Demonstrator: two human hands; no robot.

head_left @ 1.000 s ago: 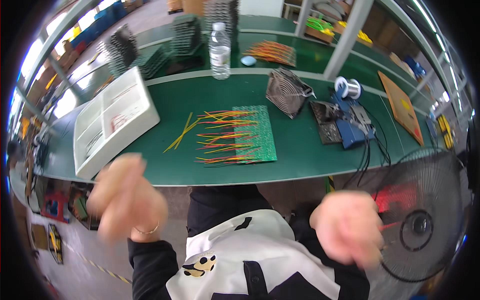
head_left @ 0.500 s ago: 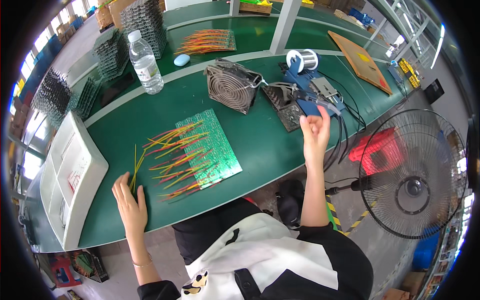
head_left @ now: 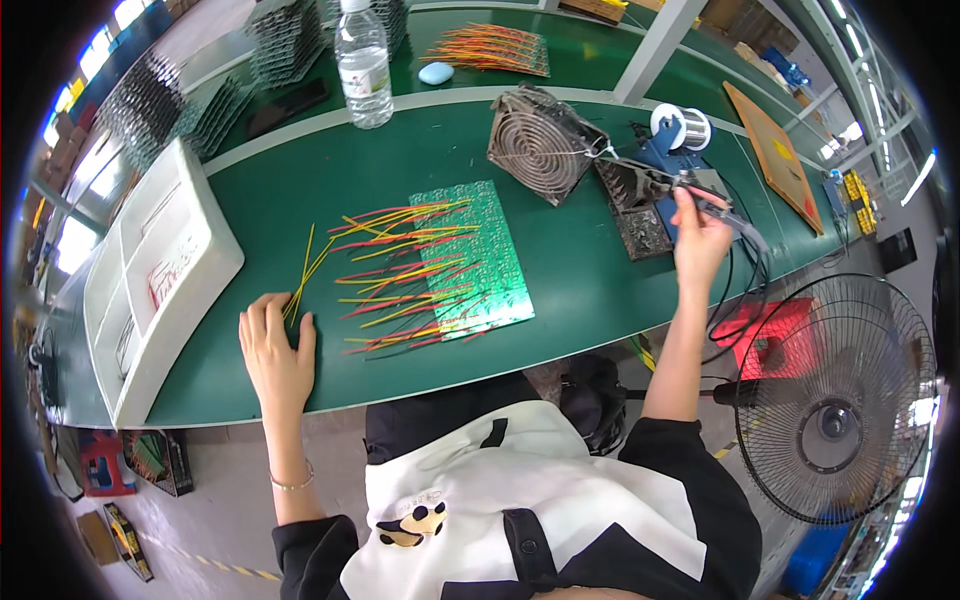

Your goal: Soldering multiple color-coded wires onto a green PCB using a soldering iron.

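My right hand [head_left: 702, 243] reaches to the blue soldering station. Its thumb and fingers close on the handle of a soldering iron [head_left: 712, 205], whose grey cable trails down to the right. Flat on the green table, palm down with the thumb apart, lies my left hand [head_left: 277, 350]; its fingertips are beside a few loose yellow wires [head_left: 310, 262]. Between my hands rests a green circuit board panel [head_left: 500, 255]. Red and yellow wires [head_left: 385, 275] stick out from its left side in several rows.
A small dusty fan [head_left: 540, 150] stands before the solder wire spool [head_left: 690, 128]. At the left is a white divided tray [head_left: 215, 255]; behind are a water bottle [head_left: 364, 75], a phone [head_left: 288, 107] and stacked boards [head_left: 283, 45]. A large caged fan [head_left: 835, 420] stands at the right.
My right hand has gone forward and right and closed on the soldering iron. My left hand stays flat by the yellow wires. The whole view has shifted.
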